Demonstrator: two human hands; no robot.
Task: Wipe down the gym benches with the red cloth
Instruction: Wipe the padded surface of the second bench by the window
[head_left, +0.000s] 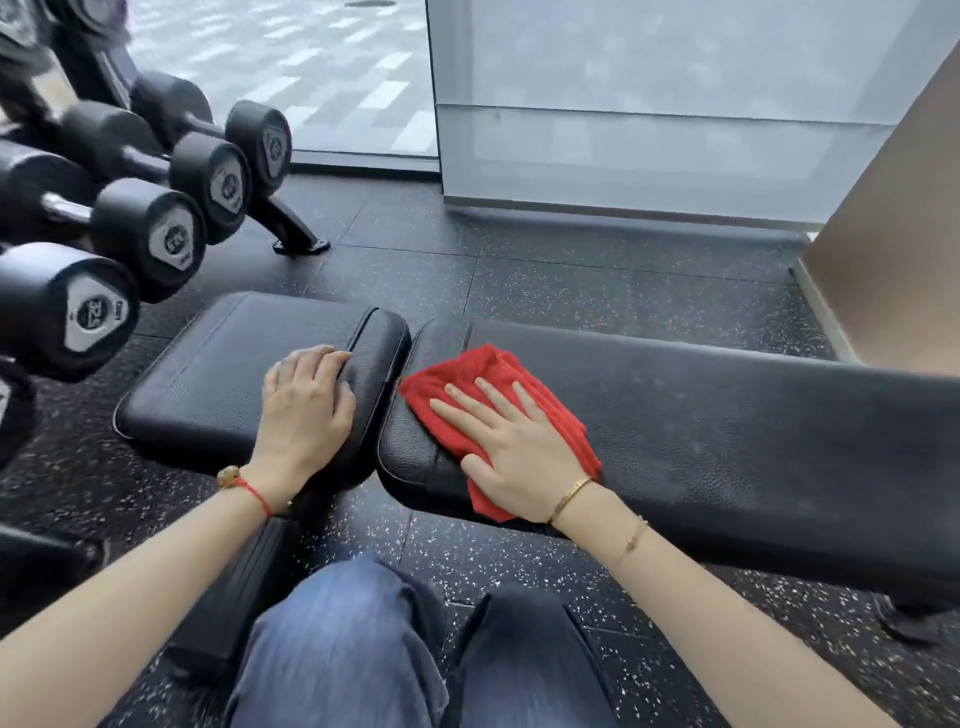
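Red cloth (493, 410), black bench (727, 426), speckled floor (571, 291).

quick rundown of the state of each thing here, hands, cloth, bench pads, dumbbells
left hand: fingers relaxed, resting on the short pad
right hand: flat, pressing the cloth
red cloth: folded, lying on the long pad's left end
short pad: flat, uncovered
long pad: flat, dull haze on its surface
dumbbells: racked
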